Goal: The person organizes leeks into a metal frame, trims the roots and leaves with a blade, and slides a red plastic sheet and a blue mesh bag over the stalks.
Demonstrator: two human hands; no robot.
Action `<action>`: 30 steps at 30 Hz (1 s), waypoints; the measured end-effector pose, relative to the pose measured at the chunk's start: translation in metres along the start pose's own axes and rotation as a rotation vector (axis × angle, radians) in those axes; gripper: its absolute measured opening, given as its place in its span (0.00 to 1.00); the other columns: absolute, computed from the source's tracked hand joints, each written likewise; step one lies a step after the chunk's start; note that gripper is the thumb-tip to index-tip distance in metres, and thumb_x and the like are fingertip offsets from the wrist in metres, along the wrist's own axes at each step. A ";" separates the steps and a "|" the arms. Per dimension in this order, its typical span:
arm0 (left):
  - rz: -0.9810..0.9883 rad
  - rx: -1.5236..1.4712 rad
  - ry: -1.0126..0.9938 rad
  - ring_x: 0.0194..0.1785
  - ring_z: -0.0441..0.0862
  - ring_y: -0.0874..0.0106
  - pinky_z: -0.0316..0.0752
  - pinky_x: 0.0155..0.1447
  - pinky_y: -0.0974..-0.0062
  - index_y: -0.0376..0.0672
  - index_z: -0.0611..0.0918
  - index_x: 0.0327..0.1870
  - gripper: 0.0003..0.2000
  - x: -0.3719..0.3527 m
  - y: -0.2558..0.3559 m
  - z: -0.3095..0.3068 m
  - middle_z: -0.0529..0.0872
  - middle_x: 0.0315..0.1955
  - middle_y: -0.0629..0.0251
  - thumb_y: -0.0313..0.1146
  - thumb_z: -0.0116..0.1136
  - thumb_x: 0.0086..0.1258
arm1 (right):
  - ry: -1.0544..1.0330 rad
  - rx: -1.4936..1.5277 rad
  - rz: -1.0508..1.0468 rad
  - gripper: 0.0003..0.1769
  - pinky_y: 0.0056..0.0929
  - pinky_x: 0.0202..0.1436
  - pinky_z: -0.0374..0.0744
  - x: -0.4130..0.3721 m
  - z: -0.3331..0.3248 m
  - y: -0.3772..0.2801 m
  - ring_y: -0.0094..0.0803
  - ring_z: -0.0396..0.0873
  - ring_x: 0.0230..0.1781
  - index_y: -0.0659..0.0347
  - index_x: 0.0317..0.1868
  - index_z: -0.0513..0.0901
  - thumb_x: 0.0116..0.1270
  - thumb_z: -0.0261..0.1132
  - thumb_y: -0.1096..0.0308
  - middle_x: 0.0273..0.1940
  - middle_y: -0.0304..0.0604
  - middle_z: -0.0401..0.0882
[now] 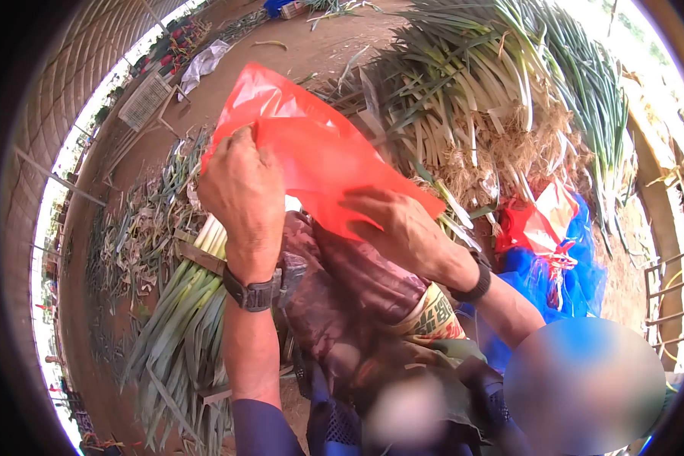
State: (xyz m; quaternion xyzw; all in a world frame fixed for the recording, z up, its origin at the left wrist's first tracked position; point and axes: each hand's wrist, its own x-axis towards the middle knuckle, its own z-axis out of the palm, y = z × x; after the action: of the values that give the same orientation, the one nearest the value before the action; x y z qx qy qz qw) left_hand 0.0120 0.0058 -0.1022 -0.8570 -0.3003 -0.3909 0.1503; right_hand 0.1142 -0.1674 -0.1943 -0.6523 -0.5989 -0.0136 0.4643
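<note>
A red plastic bag [311,152] is spread out in front of my lap. My left hand [243,182] is closed on its left edge, with the fingers curled in. Lower right, my right hand [395,224] lies against the bag with its fingers stretched and apart, partly behind or inside the plastic; I cannot tell which. A bundle of green onions [182,327] with pale stems lies on a support to the left of my legs, just below my left hand.
A big heap of green onions with roots [463,99] lies at the upper right. Below it are more red bags [536,220] and blue plastic [577,266]. Loose trimmings [133,251] cover the ground at left, near a metal frame [146,102].
</note>
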 end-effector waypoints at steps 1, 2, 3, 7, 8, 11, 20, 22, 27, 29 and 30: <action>0.015 -0.038 0.008 0.38 0.87 0.52 0.81 0.41 0.58 0.36 0.86 0.46 0.13 -0.001 0.003 -0.001 0.88 0.37 0.52 0.29 0.61 0.60 | 0.000 -0.001 -0.003 0.16 0.36 0.54 0.81 0.007 0.008 0.009 0.50 0.84 0.48 0.64 0.54 0.83 0.67 0.66 0.68 0.52 0.55 0.83; 0.030 -0.074 0.017 0.39 0.87 0.52 0.81 0.41 0.57 0.36 0.85 0.47 0.14 -0.002 0.003 -0.002 0.87 0.39 0.52 0.28 0.60 0.60 | 0.096 0.200 0.150 0.16 0.35 0.53 0.81 0.017 0.016 0.021 0.48 0.85 0.48 0.65 0.55 0.82 0.69 0.64 0.69 0.50 0.56 0.83; 0.030 -0.072 0.022 0.39 0.87 0.52 0.81 0.41 0.57 0.36 0.85 0.47 0.14 -0.002 0.001 -0.003 0.87 0.39 0.52 0.28 0.60 0.60 | 0.191 0.401 0.303 0.16 0.33 0.52 0.82 0.025 0.020 0.032 0.46 0.86 0.48 0.66 0.55 0.82 0.70 0.62 0.69 0.48 0.57 0.83; 0.015 -0.109 0.143 0.43 0.87 0.53 0.81 0.45 0.59 0.34 0.85 0.49 0.16 0.001 -0.003 -0.009 0.87 0.44 0.53 0.24 0.58 0.57 | 0.103 0.391 0.525 0.16 0.43 0.48 0.82 0.043 0.013 0.056 0.51 0.86 0.45 0.65 0.54 0.83 0.67 0.64 0.69 0.40 0.55 0.87; 0.011 -0.147 0.183 0.45 0.86 0.54 0.82 0.47 0.60 0.34 0.85 0.49 0.17 0.001 -0.005 -0.010 0.87 0.46 0.53 0.23 0.58 0.56 | 0.053 0.176 0.489 0.16 0.40 0.47 0.83 0.045 0.014 0.061 0.46 0.87 0.44 0.65 0.54 0.83 0.67 0.64 0.69 0.40 0.55 0.87; 0.003 -0.131 0.181 0.49 0.86 0.54 0.81 0.52 0.62 0.33 0.84 0.50 0.18 -0.004 -0.010 -0.009 0.87 0.49 0.52 0.22 0.57 0.56 | -0.006 -0.137 0.381 0.16 0.37 0.45 0.83 0.047 0.018 0.064 0.42 0.88 0.43 0.67 0.53 0.83 0.67 0.64 0.70 0.39 0.55 0.87; -0.097 -0.163 0.210 0.56 0.83 0.52 0.77 0.62 0.60 0.33 0.84 0.52 0.18 -0.004 -0.033 -0.007 0.84 0.55 0.49 0.22 0.54 0.60 | 0.212 0.233 0.374 0.28 0.53 0.59 0.76 0.053 0.052 0.100 0.55 0.77 0.55 0.62 0.61 0.77 0.58 0.68 0.73 0.54 0.59 0.79; -0.150 -0.182 0.195 0.58 0.82 0.53 0.76 0.64 0.60 0.35 0.85 0.53 0.17 -0.006 -0.038 -0.005 0.85 0.55 0.48 0.22 0.52 0.64 | 0.169 -0.436 0.204 0.35 0.59 0.69 0.65 0.055 0.042 0.084 0.53 0.64 0.69 0.61 0.66 0.70 0.56 0.69 0.74 0.65 0.58 0.66; -0.270 -0.300 0.070 0.54 0.84 0.53 0.77 0.61 0.60 0.35 0.85 0.53 0.16 -0.008 -0.044 0.002 0.87 0.50 0.48 0.25 0.51 0.66 | 0.071 0.288 0.256 0.38 0.51 0.66 0.74 0.062 0.034 0.113 0.54 0.73 0.63 0.61 0.70 0.68 0.58 0.69 0.78 0.63 0.60 0.71; -0.335 -0.383 -0.013 0.53 0.85 0.52 0.77 0.59 0.60 0.34 0.85 0.52 0.16 -0.011 -0.043 0.001 0.87 0.48 0.47 0.25 0.52 0.66 | 0.382 0.822 0.615 0.36 0.39 0.58 0.82 0.061 0.010 0.085 0.48 0.81 0.55 0.64 0.70 0.67 0.61 0.69 0.78 0.62 0.59 0.73; -0.345 -0.355 -0.071 0.52 0.85 0.51 0.77 0.58 0.60 0.33 0.84 0.52 0.16 -0.014 -0.043 0.004 0.87 0.48 0.46 0.25 0.51 0.66 | 0.461 0.827 0.501 0.34 0.32 0.52 0.85 0.054 0.015 0.101 0.44 0.85 0.49 0.66 0.70 0.66 0.64 0.68 0.77 0.60 0.56 0.73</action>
State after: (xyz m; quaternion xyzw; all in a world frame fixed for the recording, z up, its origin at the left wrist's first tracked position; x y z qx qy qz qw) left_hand -0.0198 0.0356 -0.1148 -0.8191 -0.3738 -0.4272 -0.0824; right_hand 0.2013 -0.1021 -0.2312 -0.5182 -0.2627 0.1916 0.7911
